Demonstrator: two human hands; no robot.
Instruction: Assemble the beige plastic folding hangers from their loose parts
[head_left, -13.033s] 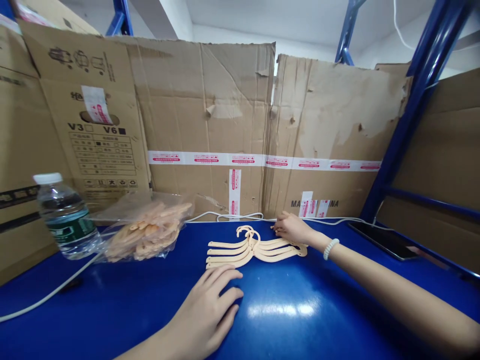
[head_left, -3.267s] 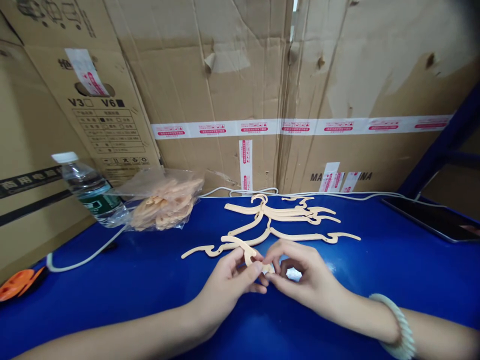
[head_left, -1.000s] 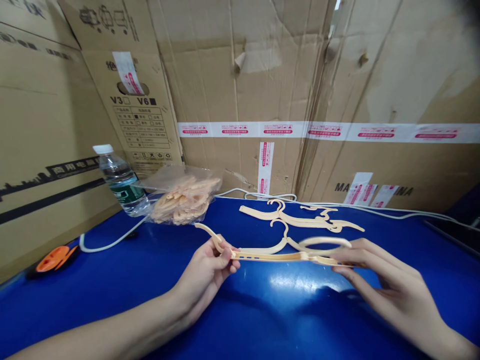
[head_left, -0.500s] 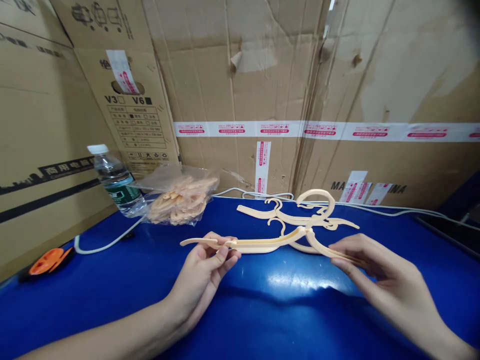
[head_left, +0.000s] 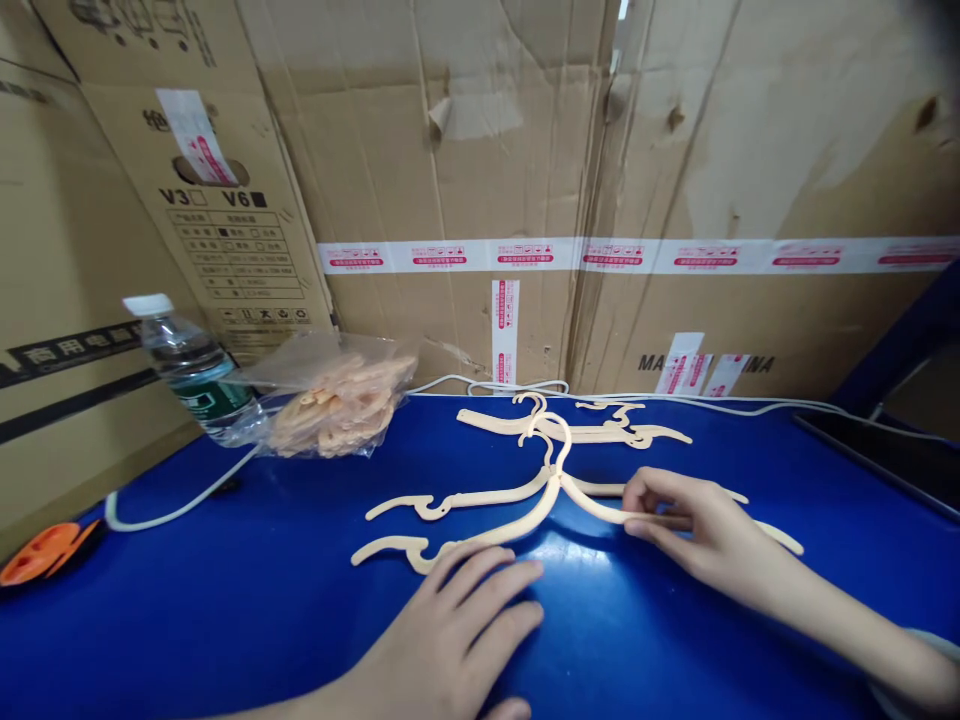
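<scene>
Pale hanger point(head_left: 548, 499) in right hand point(head_left: 697, 525) — left hand point(head_left: 457, 630) just beside.

Your head-worn camera looks forward and down over the blue table point(head_left: 225, 600), facing the cardboard panels point(head_left: 450, 180) behind it; your left hand point(head_left: 457, 620) is near the lens, your right hand point(head_left: 694, 520) a little farther off.
</scene>
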